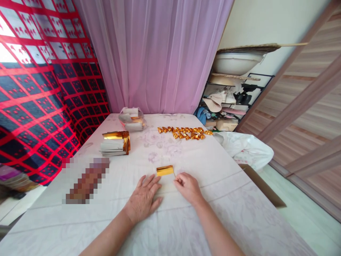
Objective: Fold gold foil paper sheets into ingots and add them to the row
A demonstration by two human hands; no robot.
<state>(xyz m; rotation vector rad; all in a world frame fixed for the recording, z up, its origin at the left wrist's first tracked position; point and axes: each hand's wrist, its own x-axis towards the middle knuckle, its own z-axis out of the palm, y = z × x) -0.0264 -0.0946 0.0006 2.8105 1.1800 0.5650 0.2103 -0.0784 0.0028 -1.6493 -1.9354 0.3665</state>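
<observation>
A small gold foil paper (164, 170) lies on the white cloth-covered table (202, 220), partly folded, with a pale sheet under it. My left hand (144, 199) rests flat on the pale sheet just below the foil, fingers spread. My right hand (188, 186) sits to the right of the foil, fingertips pinched at the sheet's edge. Further back lies a row of several folded gold pieces (183, 132).
A stack of gold and white paper sheets (115, 143) sits at the left. A clear plastic bag with papers (132, 119) stands behind it. A pixelated patch (86, 180) covers something at the left. A white bag (246, 149) hangs off the right edge. Pink curtain behind.
</observation>
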